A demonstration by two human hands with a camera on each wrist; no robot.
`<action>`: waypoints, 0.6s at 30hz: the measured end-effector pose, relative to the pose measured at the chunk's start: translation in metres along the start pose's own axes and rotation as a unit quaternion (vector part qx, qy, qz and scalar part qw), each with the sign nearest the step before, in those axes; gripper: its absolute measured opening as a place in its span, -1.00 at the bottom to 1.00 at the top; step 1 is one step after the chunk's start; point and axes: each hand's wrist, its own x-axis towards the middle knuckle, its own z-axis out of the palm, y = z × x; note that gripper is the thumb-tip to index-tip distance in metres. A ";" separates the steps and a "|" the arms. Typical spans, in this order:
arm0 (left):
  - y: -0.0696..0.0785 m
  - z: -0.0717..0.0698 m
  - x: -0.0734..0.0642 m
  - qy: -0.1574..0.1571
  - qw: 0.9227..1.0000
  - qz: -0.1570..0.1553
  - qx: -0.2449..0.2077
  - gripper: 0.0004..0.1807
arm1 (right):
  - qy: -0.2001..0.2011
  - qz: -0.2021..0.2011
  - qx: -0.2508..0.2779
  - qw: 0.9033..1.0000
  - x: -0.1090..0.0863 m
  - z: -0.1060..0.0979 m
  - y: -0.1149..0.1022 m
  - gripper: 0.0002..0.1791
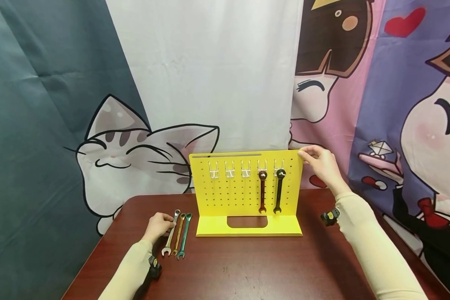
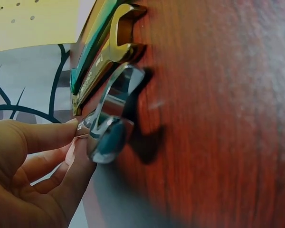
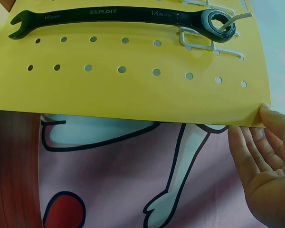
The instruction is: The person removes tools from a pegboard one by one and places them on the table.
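Observation:
My left hand (image 1: 159, 226) pinches a silver combination wrench (image 2: 115, 107) between thumb and fingers, its open end raised off the wood in the left wrist view. Right beside it lie a gold wrench (image 1: 178, 234) and a green wrench (image 1: 185, 236), side by side on the table. At the upper right corner of the yellow pegboard (image 1: 232, 200), my right hand (image 1: 320, 163) grips the edge with the thumb in front and fingers behind. A black wrench (image 3: 118, 15) and a dark red wrench (image 1: 262, 192) hang by their ring ends from the two rightmost hooks.
Several white wire hooks (image 1: 230, 170) line the board's upper part, the three on the left without wrenches. The board's yellow foot (image 1: 213, 227) stands on the reddish-brown table (image 1: 232, 266). Behind the table hangs a cartoon-printed curtain (image 1: 210, 75).

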 end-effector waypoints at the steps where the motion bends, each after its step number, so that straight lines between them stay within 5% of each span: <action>1: 0.000 0.000 0.000 0.001 1.000 0.000 0.001 -0.78 | 0.000 0.000 0.000 1.000 0.000 0.000 0.000 -0.54; 18: 0.008 0.001 0.000 0.013 1.000 -0.016 0.017 -0.85 | 0.008 -0.005 -0.006 1.000 0.000 0.001 -0.001 -0.56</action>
